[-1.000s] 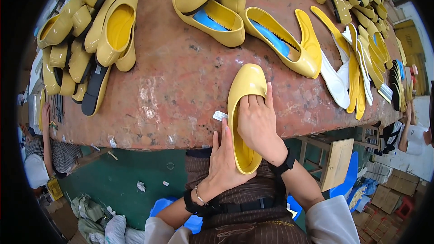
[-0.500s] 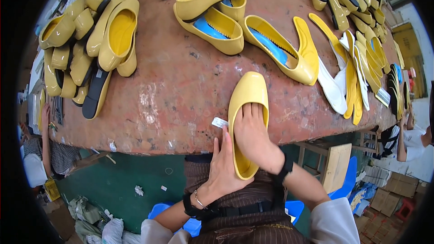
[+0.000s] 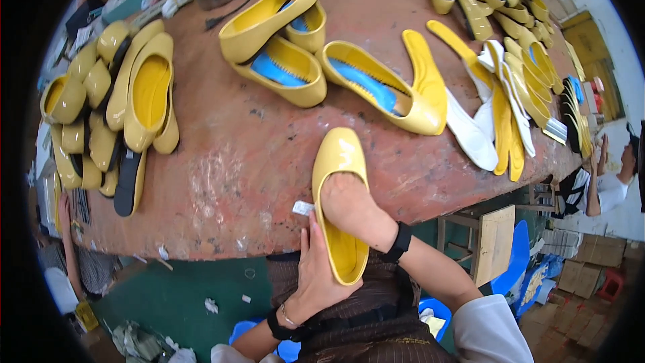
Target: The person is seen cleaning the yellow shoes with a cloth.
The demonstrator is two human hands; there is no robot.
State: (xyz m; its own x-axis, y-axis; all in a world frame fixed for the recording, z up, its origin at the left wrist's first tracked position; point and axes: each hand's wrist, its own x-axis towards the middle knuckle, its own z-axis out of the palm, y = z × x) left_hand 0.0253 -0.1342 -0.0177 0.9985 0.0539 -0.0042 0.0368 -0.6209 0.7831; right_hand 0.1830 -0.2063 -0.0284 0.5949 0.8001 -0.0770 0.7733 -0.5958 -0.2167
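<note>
Head view: yellow flat shoe [image 3: 340, 161], toe on the desk [image 3: 222, 181] edge, heel overhanging.
Left hand [image 3: 316, 275]: cradles the heel from below, fingers wrapped along its side.
Right hand [image 3: 349, 208]: fingers tucked inside the shoe, hidden.
Nearby: small white tag [image 3: 303, 208] beside the shoe.

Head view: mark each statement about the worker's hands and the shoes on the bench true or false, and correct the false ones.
1. The right hand is tucked inside the yellow shoe. True.
2. The left hand rests flat on the bench, away from that shoe. False: it supports the shoe's heel end from below.
3. The shoe's toe points away from the person. True.
4. The shoes with blue insoles lie at the bench's near edge. False: they lie farther back.
5. The loose white insoles lie left of the held shoe. False: right.
</note>
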